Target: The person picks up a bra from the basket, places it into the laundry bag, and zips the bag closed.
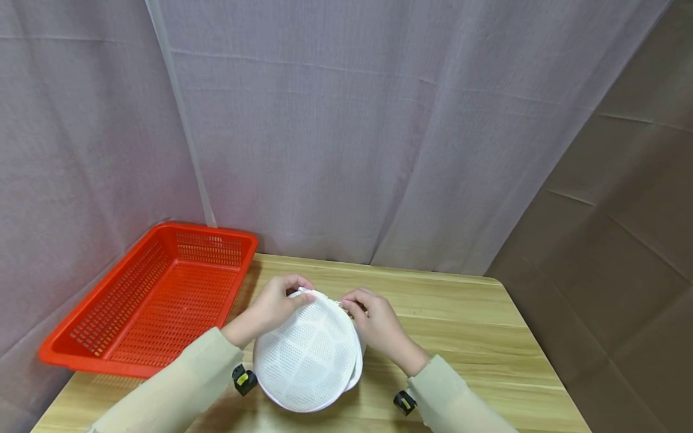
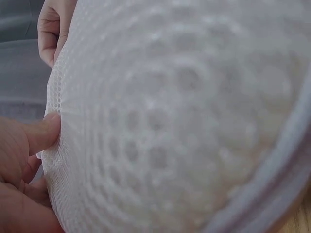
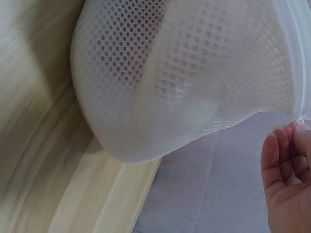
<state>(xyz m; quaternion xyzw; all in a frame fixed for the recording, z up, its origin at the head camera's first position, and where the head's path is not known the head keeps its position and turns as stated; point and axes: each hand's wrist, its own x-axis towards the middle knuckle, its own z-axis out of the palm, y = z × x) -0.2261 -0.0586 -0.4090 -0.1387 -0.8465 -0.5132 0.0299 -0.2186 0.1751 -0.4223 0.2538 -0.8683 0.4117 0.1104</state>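
A white mesh laundry bag with a round face is held up over the table in front of me. At its upper edge, my left hand pinches the mesh between thumb and fingers; the left wrist view shows the thumb pressed on the fabric. Just to the right, my right hand pinches the small zipper pull at the bag's rim. A zipper runs along that rim in the right wrist view. Whether anything lies inside the bag, I cannot tell.
A red plastic basket with slotted walls stands at the left of the wooden table. Grey curtains hang behind the table, and a brown cloth hangs on the right.
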